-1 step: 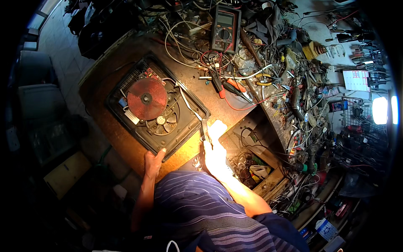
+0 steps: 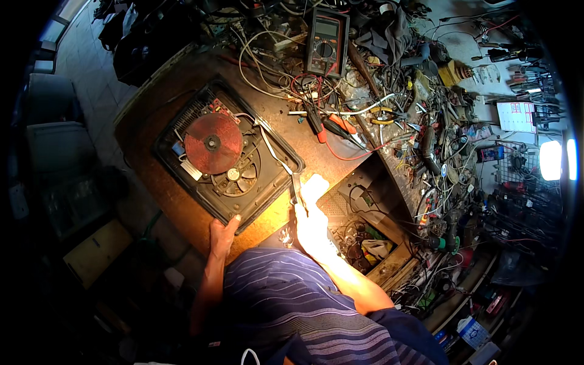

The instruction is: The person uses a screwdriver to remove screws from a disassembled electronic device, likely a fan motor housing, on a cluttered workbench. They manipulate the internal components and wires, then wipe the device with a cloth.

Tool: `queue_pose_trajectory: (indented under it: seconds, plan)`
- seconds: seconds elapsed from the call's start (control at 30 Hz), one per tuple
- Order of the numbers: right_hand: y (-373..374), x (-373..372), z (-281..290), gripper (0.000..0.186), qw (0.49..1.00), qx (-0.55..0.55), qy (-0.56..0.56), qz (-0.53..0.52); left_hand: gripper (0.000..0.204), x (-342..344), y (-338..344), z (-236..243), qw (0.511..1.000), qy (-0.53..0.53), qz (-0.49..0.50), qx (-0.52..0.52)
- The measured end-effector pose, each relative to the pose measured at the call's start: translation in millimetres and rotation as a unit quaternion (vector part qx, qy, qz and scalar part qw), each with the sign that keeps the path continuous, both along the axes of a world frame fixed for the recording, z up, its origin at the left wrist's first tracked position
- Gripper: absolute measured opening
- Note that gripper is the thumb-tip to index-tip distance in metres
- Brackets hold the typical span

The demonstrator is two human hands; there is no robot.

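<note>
An opened induction cooker base (image 2: 267, 198) lies tilted across the wooden table, its inside facing up. In it sit a round red-brown coil (image 2: 204, 146), a black cooling fan (image 2: 237, 176) and a circuit board (image 2: 218, 108). My left hand (image 2: 222, 236) is closed on the near corner of the base, thumb on top of the rim. A pale flat cable (image 2: 271, 146) runs from the board side over the right rim to a narrow dark strip (image 2: 296, 187). My right hand (image 2: 313, 225), washed out by bright light, is closed around that strip.
A multimeter (image 2: 326, 45) stands at the back, with red and black test probes (image 2: 322, 125) and tangled wires in front. Pliers (image 2: 384, 115) lie in the clutter on the right. Below the table's right edge, an open drawer (image 2: 389, 261) holds cables and parts.
</note>
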State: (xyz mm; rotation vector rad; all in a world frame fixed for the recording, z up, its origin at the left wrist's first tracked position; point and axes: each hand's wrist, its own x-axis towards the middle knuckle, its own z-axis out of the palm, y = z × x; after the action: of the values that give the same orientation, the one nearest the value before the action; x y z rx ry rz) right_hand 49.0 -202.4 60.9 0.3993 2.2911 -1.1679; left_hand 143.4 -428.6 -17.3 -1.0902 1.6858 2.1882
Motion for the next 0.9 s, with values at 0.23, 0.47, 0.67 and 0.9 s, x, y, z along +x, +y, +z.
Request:
queue_pose_trajectory:
  seconds: [0.23, 0.47, 0.67, 0.9]
  plan:
    - [-4, -4, 0, 0.047, 0.996, -0.023, -0.079, -0.042, 0.023, 1, 0, -4, 1.0, 0.021, 0.009, 0.015]
    - [-6, 5, -14, 0.049, 0.99, -0.068, -0.066, -0.106, 0.022, 4, -1, -7, 1.0, 0.018, 0.005, 0.025]
    - [-6, 6, -14, 0.05, 0.996, -0.041, -0.043, -0.073, 0.024, 1, 0, -3, 0.999, 0.03, 0.015, 0.041]
    - [-5, -10, 1, 0.051, 0.998, -0.007, -0.055, -0.037, 0.025, 1, 0, -3, 0.999, 0.032, 0.009, 0.031]
